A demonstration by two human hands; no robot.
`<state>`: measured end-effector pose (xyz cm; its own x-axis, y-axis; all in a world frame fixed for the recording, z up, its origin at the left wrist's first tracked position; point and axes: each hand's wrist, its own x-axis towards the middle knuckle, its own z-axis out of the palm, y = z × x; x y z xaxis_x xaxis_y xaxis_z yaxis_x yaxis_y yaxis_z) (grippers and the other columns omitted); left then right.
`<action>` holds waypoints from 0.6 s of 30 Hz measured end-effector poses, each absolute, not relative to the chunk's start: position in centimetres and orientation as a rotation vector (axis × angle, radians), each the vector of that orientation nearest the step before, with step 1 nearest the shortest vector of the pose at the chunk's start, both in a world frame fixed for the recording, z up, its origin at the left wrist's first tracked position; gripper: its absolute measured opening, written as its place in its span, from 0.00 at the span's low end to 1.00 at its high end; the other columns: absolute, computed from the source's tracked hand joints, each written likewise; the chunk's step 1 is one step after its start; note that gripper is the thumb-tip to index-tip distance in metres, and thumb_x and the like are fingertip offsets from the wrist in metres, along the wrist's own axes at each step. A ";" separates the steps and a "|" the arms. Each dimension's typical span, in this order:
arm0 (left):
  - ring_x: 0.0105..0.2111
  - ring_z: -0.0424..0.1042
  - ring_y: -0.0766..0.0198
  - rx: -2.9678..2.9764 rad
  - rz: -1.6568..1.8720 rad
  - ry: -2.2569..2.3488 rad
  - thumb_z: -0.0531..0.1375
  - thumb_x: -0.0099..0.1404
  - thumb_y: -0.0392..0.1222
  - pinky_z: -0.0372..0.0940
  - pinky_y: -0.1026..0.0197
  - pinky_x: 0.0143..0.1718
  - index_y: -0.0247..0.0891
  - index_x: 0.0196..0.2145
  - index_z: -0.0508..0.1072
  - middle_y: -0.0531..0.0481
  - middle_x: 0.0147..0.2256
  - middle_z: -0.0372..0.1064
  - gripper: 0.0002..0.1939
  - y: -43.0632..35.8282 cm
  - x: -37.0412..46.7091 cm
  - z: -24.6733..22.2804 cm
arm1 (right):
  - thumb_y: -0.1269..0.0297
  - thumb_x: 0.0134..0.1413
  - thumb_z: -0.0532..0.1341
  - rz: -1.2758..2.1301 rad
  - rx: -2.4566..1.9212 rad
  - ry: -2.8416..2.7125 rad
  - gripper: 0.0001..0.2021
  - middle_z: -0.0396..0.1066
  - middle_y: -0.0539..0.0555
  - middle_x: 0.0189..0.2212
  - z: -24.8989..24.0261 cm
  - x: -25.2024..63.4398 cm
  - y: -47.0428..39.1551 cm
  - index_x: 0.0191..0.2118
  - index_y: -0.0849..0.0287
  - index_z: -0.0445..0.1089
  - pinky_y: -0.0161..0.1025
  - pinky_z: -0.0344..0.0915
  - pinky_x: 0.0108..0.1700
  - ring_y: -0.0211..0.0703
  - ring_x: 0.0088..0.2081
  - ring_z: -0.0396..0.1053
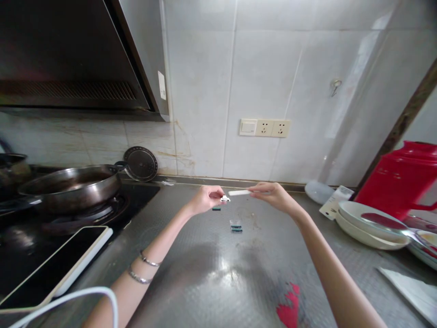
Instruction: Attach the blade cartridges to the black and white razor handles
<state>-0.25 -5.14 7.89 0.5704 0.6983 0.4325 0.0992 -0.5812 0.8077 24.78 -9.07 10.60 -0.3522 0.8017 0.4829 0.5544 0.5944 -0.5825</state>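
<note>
Above the far part of the metal counter, my left hand pinches a small white piece with a jagged outline; its kind is too small to make out. My right hand is closed on one end of a short white stick. The stick's free end points left, close to the white piece, and I cannot tell whether they touch. Beneath my hands, a small dark green strip lies on the counter. Nearer to me rests a small clear piece with dark green bands.
A steel pan stands on the black stove at left, near a phone and a white cable. Stacked bowls and a red thermos stand at right. Red residue marks the counter.
</note>
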 end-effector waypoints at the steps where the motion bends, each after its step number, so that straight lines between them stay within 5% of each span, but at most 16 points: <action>1: 0.31 0.72 0.66 2.044 0.990 0.642 0.62 0.51 0.36 0.65 0.64 0.36 0.32 0.28 0.71 0.49 0.28 0.73 0.06 -5.2 -0.2 7.9 | 0.56 0.49 0.60 0.419 -1.059 -2.074 0.15 0.73 0.54 0.35 10.7 24.7 -9.2 0.41 0.57 0.75 0.36 0.62 0.38 0.43 0.37 0.68; 18: 0.31 0.73 0.65 2.042 0.956 0.626 0.62 0.50 0.35 0.65 0.63 0.36 0.33 0.26 0.70 0.50 0.27 0.73 0.05 -5.6 0.2 7.8 | 0.57 0.52 0.58 0.229 -1.076 -2.152 0.14 0.73 0.54 0.31 12.2 23.6 -10.9 0.41 0.54 0.75 0.36 0.62 0.35 0.40 0.31 0.68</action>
